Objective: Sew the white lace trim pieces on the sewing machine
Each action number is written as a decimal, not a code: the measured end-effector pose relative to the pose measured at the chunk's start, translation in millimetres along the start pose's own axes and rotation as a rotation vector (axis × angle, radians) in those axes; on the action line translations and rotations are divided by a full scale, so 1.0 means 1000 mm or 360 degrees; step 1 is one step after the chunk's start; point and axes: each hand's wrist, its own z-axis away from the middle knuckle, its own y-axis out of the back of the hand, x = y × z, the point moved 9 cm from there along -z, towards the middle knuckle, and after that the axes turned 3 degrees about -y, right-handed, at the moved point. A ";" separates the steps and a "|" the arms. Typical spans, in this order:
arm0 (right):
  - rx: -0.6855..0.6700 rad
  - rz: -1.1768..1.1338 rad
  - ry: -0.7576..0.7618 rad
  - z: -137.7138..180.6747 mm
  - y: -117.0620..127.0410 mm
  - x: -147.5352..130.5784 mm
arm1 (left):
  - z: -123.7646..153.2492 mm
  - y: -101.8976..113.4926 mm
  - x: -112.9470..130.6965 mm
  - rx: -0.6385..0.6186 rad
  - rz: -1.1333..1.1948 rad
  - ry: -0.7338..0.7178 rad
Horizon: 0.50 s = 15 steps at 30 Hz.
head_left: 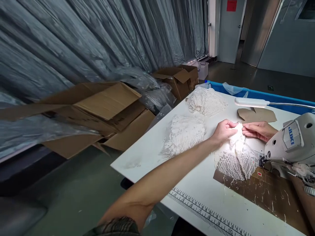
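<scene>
A piece of white lace fabric (237, 160) hangs between my two hands and rests on the table, brightly lit at its top. My left hand (223, 131) pinches its upper edge from the left. On the other side, my right hand (261, 130) has its fingertips closed on the same edge. Just right of the lace stands a sewing machine (291, 141), its needle area close to the fabric. Two piles of white lace, a nearer pile (184, 134) and a farther pile (206, 101), lie to the left of my hands.
A lamp (252, 102) on a flexible neck reaches over the table (145, 157). Behind it lies a cardboard piece (257, 114). A brown board (265, 191) with thread scraps is near the machine. Open cardboard boxes (105, 108) stand on the floor at left.
</scene>
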 end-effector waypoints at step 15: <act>0.0037 -0.0243 -0.0143 -0.033 0.019 0.033 | -0.002 -0.001 0.000 -0.0017 -0.0036 -0.0384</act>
